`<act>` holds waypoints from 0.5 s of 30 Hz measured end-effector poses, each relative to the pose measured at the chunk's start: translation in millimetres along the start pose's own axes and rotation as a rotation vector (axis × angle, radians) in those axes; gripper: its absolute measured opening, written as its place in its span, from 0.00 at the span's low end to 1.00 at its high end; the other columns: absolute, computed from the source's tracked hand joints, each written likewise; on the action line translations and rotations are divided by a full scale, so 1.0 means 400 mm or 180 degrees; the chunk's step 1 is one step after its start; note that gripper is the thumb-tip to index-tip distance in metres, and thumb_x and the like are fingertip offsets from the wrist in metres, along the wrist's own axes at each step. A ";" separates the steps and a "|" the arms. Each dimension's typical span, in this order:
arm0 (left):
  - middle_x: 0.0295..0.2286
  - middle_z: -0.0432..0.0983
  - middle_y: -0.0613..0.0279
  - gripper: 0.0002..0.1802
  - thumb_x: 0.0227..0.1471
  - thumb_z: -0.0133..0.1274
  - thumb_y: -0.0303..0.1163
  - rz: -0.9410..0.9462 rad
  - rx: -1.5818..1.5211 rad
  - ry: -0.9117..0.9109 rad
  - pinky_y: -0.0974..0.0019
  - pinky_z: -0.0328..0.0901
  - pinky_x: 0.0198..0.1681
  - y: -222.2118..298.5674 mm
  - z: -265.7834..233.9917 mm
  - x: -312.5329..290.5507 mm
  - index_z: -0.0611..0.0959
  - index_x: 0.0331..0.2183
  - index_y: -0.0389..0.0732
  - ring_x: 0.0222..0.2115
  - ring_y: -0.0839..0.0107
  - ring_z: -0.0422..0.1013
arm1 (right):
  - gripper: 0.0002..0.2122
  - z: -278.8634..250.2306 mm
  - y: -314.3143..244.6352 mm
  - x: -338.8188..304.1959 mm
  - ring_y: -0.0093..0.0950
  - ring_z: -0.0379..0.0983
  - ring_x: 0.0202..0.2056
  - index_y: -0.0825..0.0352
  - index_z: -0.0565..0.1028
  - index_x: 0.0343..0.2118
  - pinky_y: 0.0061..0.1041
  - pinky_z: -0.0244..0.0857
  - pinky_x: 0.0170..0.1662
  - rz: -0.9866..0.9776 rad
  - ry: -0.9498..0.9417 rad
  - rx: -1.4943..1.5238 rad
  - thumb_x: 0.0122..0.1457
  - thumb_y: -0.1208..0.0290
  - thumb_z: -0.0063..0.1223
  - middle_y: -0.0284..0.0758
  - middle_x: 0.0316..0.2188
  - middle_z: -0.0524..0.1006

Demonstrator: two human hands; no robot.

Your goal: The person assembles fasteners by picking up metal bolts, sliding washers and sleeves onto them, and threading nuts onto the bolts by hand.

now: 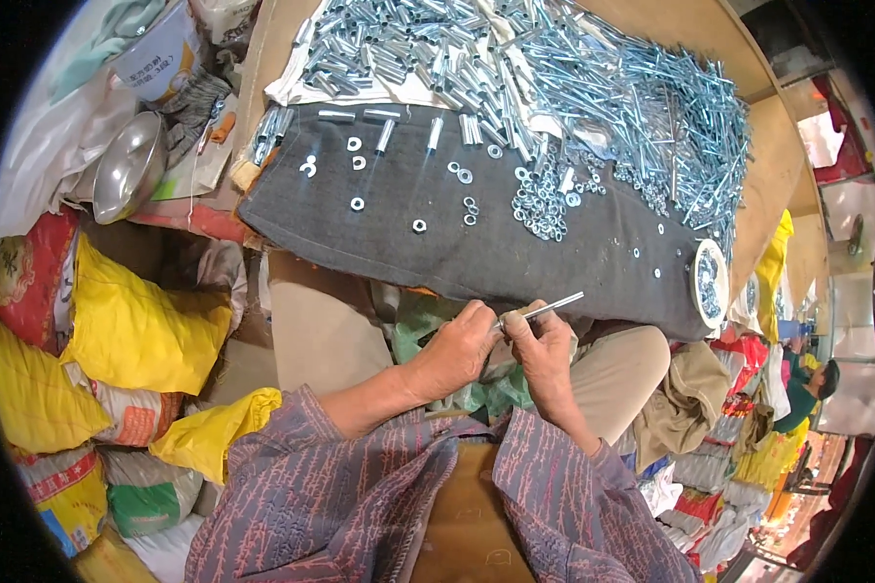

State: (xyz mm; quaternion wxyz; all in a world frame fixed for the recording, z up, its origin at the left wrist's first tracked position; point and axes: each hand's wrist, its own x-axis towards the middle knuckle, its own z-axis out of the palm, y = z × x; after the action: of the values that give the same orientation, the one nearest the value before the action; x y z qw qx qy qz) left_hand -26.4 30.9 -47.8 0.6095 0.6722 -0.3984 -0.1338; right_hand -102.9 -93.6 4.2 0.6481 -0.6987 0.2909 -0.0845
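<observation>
Both my hands meet in front of the dark cloth's near edge, above my lap. My left hand has its fingers pinched round the lower left end of a thin metal rod. My right hand grips the same rod between thumb and fingers. Its bare end points up to the right; my fingers hide the other end. On the dark cloth ahead lie loose nuts, a heap of washers and several short metal sleeves.
Behind the cloth are piles of metal sleeves and long thin bolts. A white bowl of small parts stands at the right edge. Yellow sacks crowd the left; a metal bowl is at upper left. A person is far right.
</observation>
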 end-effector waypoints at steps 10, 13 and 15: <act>0.25 0.72 0.39 0.18 0.57 0.46 0.41 -0.0859 0.0570 -0.1070 0.49 0.63 0.33 -0.048 -0.054 0.014 0.72 0.31 0.32 0.30 0.40 0.69 | 0.06 -0.144 -0.019 -0.021 0.16 0.64 0.26 0.70 0.76 0.33 0.17 0.60 0.30 -0.0610 0.0626 -0.0486 0.56 0.73 0.57 0.24 0.23 0.71; 0.29 0.73 0.38 0.19 0.57 0.46 0.42 -0.1232 0.1318 -0.1157 0.48 0.64 0.35 -0.052 -0.054 0.019 0.74 0.32 0.32 0.33 0.40 0.69 | 0.05 -0.136 0.032 -0.041 0.19 0.66 0.27 0.70 0.76 0.33 0.19 0.62 0.34 -0.0740 0.0516 -0.0879 0.55 0.75 0.56 0.28 0.23 0.72; 0.33 0.74 0.37 0.19 0.57 0.44 0.41 -0.1466 0.1528 -0.1089 0.45 0.64 0.38 -0.062 -0.055 0.032 0.76 0.32 0.32 0.37 0.40 0.70 | 0.05 -0.127 0.059 -0.043 0.22 0.68 0.29 0.70 0.77 0.32 0.20 0.63 0.35 -0.0979 0.0402 -0.0979 0.54 0.76 0.56 0.31 0.25 0.74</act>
State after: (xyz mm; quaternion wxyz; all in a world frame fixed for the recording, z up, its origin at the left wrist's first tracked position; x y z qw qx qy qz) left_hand 5.6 36.2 -61.9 0.3132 0.8359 -0.3528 -0.2805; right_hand -149.0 -128.1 -6.4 0.4939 -0.8188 0.2303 -0.1806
